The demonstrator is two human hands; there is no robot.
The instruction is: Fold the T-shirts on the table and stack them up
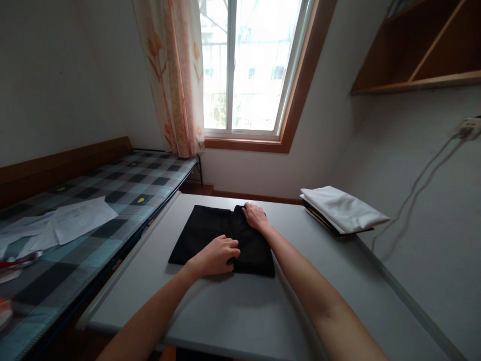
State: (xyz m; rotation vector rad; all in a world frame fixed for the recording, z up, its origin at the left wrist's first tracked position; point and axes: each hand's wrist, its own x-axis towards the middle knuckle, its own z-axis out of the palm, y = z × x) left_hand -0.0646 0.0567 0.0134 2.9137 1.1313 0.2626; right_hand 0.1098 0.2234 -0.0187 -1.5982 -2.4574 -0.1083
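Observation:
A black folded cloth (199,233), which looks like a garment, lies flat on the white table (240,311). A seam or fold runs down its middle, and the right part sits as a separate layer. My left hand (218,254) rests at the near side of that middle line, its fingers curled closed on the fabric. At the far edge, my right hand (255,215) has its fingers bent over the top of the right part, gripping it. Both thumbs are mostly hidden.
A stack of folded fabric, white on top (341,208), lies at the table's right rear by the wall. To the left stands a bed with a checked mattress (124,200) and loose papers (75,220). A cable (417,185) hangs from a socket at right.

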